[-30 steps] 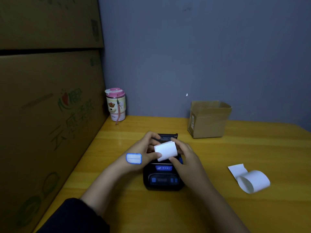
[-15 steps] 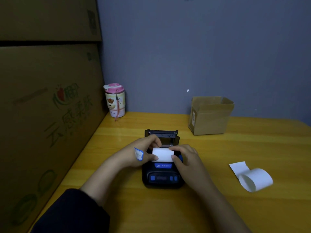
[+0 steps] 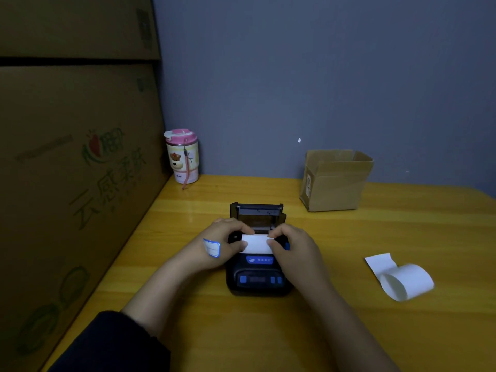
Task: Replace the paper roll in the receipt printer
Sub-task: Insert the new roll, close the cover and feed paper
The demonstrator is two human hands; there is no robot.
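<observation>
A small black receipt printer (image 3: 257, 280) with blue buttons sits on the yellow wooden table (image 3: 349, 331), its lid (image 3: 257, 212) standing open at the back. A white paper roll (image 3: 256, 244) lies low in the printer's open compartment. My left hand (image 3: 222, 247), with a blue-edged sticker on its back, pinches the roll's left end. My right hand (image 3: 292, 249) pinches its right end. A second, loosely unwound white paper roll (image 3: 405, 281) lies on the table to the right, apart from both hands.
A small open cardboard box (image 3: 335, 181) stands at the back right by the grey wall. A pink-lidded cup (image 3: 182, 157) stands in the back left corner. Large stacked cardboard cartons (image 3: 75, 157) wall off the table's left side.
Both hands have lowered the white roll from above the printer down into its open compartment. The view has shifted slightly, showing more of the open lid.
</observation>
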